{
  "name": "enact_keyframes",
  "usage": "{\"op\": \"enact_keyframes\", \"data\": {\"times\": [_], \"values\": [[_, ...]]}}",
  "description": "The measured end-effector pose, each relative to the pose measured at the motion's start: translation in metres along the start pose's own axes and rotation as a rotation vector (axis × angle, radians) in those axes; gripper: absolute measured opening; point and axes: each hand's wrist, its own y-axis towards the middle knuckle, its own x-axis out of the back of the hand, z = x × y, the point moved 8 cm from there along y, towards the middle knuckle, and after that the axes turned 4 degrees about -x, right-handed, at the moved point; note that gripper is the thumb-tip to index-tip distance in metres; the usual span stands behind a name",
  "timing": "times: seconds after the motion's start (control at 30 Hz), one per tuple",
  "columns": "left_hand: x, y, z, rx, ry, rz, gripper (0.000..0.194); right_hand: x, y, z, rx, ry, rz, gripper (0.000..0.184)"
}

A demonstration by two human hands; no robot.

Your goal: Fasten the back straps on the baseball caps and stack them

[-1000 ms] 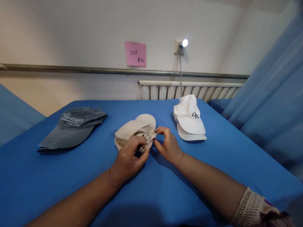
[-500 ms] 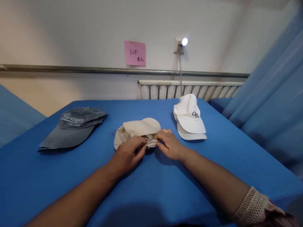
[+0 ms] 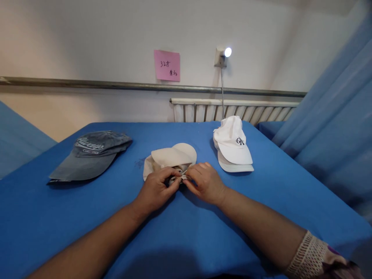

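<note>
A beige cap (image 3: pixel 171 157) lies in the middle of the blue-covered table (image 3: pixel 174 232), its brim pointing away from me. My left hand (image 3: pixel 158 188) pinches the cap's near edge between thumb and fingers. From the other side, my right hand (image 3: pixel 206 182) grips the strap area at the same edge, and the fingertips of both hands nearly meet there. The small part between the fingertips is mostly hidden. Off to the right are stacked white caps (image 3: pixel 232 143), the upper one with dark letters. A grey cap (image 3: pixel 93 155) with white lettering rests at the left.
Behind the table a metal rail (image 3: pixel 122 85) runs along the wall above a white radiator (image 3: pixel 203 110). A pink note (image 3: pixel 167 66) and a socket with a lit bulb (image 3: pixel 228 52) are on the wall. Blue curtains (image 3: pixel 334 116) hang at the right.
The beige cap has been turned and flattened slightly, its brim shifting a little to the right. My right hand has moved left and down, bringing its fingertips closer to my left hand's.
</note>
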Motion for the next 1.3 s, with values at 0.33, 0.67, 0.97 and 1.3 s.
{"op": "enact_keyframes", "data": {"times": [0.33, 0.67, 0.97, 1.3], "values": [[-0.006, -0.006, -0.017, -0.195, 0.107, 0.093, 0.014, 0.0, -0.012, -0.003, -0.088, 0.322, 0.006, 0.006], [-0.002, -0.004, 0.003, 0.172, -0.176, 0.18, 0.028, -0.004, -0.017, 0.01, 0.058, 0.088, 0.042, 0.012], [0.002, -0.007, 0.009, 0.346, -0.355, 0.065, 0.021, -0.004, -0.022, 0.003, -0.028, 0.264, -0.081, 0.015], [0.0, -0.007, 0.008, 0.324, -0.466, 0.014, 0.024, 0.016, -0.018, 0.014, 0.135, 0.149, -0.201, 0.019]]}}
